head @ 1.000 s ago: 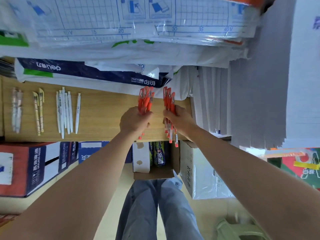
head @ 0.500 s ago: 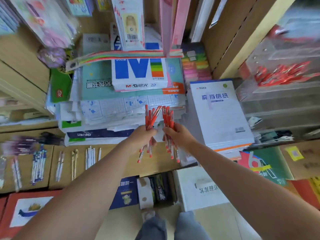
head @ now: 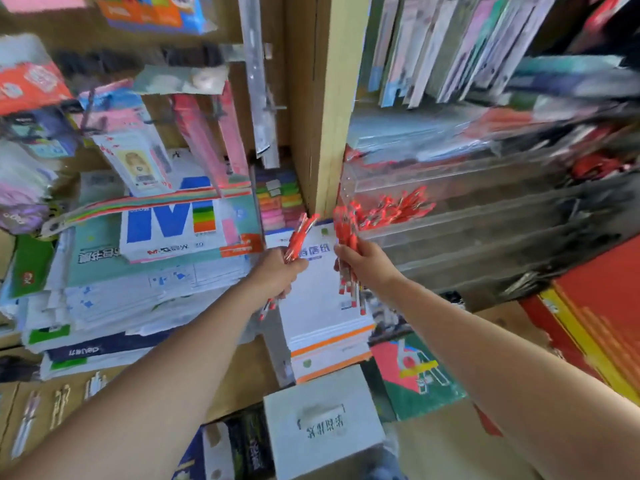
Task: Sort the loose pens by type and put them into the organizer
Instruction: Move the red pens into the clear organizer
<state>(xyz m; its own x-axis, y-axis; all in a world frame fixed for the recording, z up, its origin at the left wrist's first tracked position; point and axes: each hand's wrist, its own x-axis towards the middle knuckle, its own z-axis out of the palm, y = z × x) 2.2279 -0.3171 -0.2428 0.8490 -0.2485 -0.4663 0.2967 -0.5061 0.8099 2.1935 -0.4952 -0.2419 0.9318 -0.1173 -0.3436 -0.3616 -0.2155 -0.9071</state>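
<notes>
A left bunch of red plastic pens [head: 300, 233] is gripped in the left hand [head: 277, 273], w/ fingers curled round the barrels and the upper ends fanned up & to the right. A right bunch of red plastic pens [head: 346, 233] is clamped in the right hand [head: 369, 263], held near upright, w/ the lower ends sticking out below the fist. The 2 hands are kept apart, w/ a narrow gap between them, in front of a white paper pad w/ orange edge stripes [head: 322, 317].

The right bunch's upper ends are seen just beside the left edge of a clear acrylic tiered organizer [head: 467, 244]. A loose pile of red pens [head: 394, 209] is held in 1 upper tier. What the lower tiers contain cannot be told — too blurred.

A pale wooden upright post [head: 329, 98] is seen behind the hands. A white-and-blue paper ream [head: 166, 230] is stacked on other paper packs at left. A few white pens [head: 93, 384] are laid on the wooden shelf [head: 242, 375] at lower left — blurred. A grey cardboard box [head: 322, 427] is seen below the pad.
</notes>
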